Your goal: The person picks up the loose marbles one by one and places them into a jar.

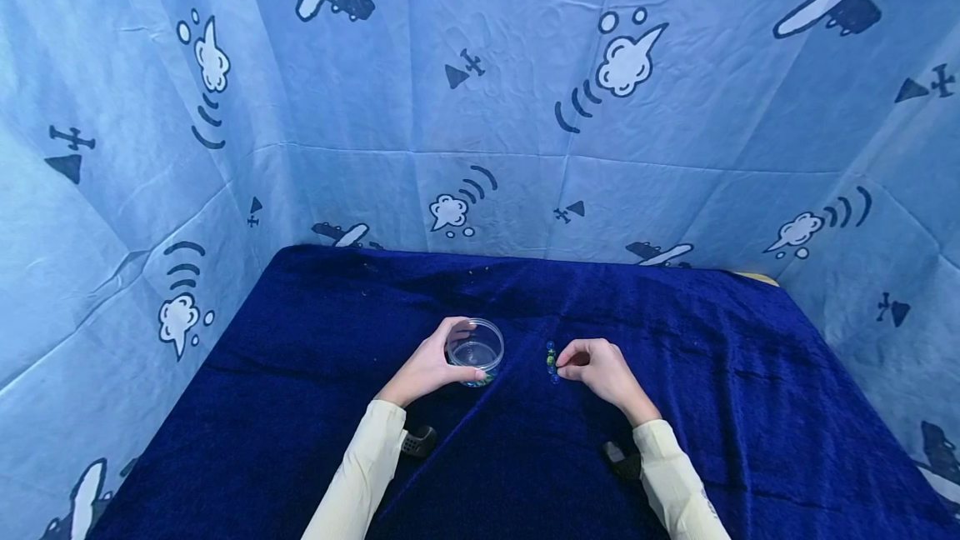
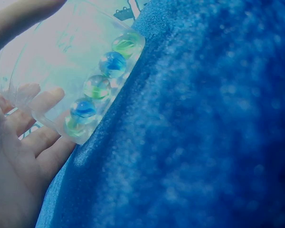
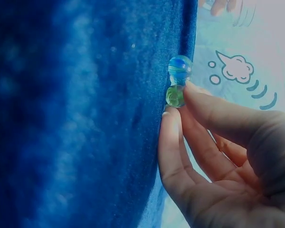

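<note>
The left hand (image 1: 432,363) is gripping a clear plastic tub (image 1: 477,354) above the left-centre part of the cloth-covered bench (image 1: 750,373). Its grip is curving round the wall, the thumb pressing the near side and the fingers wrapping the left and far sides. The tub's round mouth is facing up, its axis standing roughly upright; whether the base is touching the cloth, I cannot tell. Inside, blue and green glass marbles (image 2: 97,87) are lying along the bottom.

To the right of the tub, and apart from it, a short row of marbles (image 1: 551,360) is sitting on the cloth. Its long axis is running away from the person, nearly straight toward the back curtain (image 1: 510,107). The right hand (image 1: 600,369) is reaching in from the right side of this row, thumb and forefinger bent with a narrow gap between their tips. In the right wrist view those tips are meeting a green marble (image 3: 175,96), with a blue marble (image 3: 180,69) sitting just beyond it; I cannot tell whether the grip is actually pinching the green one.

Pale sleeves (image 1: 360,465) are covering both forearms.
</note>
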`<state>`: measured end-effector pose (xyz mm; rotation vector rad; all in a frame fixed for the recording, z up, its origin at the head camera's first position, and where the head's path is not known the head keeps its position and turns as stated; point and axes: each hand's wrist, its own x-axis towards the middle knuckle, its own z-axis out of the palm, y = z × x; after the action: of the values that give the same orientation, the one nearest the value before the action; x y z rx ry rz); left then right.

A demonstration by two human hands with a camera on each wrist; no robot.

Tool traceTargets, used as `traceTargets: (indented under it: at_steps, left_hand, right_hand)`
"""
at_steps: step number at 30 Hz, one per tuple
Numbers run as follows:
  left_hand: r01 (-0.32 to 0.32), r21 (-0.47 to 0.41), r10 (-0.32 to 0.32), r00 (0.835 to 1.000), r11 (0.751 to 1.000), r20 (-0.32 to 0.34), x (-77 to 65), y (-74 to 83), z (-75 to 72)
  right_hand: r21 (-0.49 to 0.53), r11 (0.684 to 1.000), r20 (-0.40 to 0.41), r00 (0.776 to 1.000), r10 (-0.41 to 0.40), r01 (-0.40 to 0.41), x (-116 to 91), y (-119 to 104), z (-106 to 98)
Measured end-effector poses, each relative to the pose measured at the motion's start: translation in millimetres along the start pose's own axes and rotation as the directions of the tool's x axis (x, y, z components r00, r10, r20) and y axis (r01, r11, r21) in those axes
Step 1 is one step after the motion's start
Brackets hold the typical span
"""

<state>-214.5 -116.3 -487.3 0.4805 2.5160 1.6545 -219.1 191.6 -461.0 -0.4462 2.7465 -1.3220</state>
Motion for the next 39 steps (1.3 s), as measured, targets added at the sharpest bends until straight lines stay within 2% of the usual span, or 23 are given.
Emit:
traceTargets:
  at_steps: [12,19,27,39]
  left_hand:
    - [0.009,-0.007,-0.009,1.000,1.000,0.008,-1.0,-0.2,0.4]
    - [0.007,0.007,-0.007,1.000,1.000,0.006,-1.0,0.7,0.4]
    - [0.010,0.000,-0.010,1.000,1.000,0.001,-1.8,1.4,0.4]
    - [0.021,0.000,-0.021,1.000,1.000,0.002,-2.5,2.6,-0.1]
  right_hand:
    - [-0.016,1.000,0.011,1.000,-0.003,0.003,-1,-3,-1]
    - [-0.042,0.999,-0.049,0.999,0.024,-0.026,-2,-6,-2]
    - [-0.083,0.997,-0.158,0.987,-0.010,-0.003,-1,-7,-3]
    - [0.019,0.999,-0.221,0.975,-0.023,0.028,3,-22,-3]
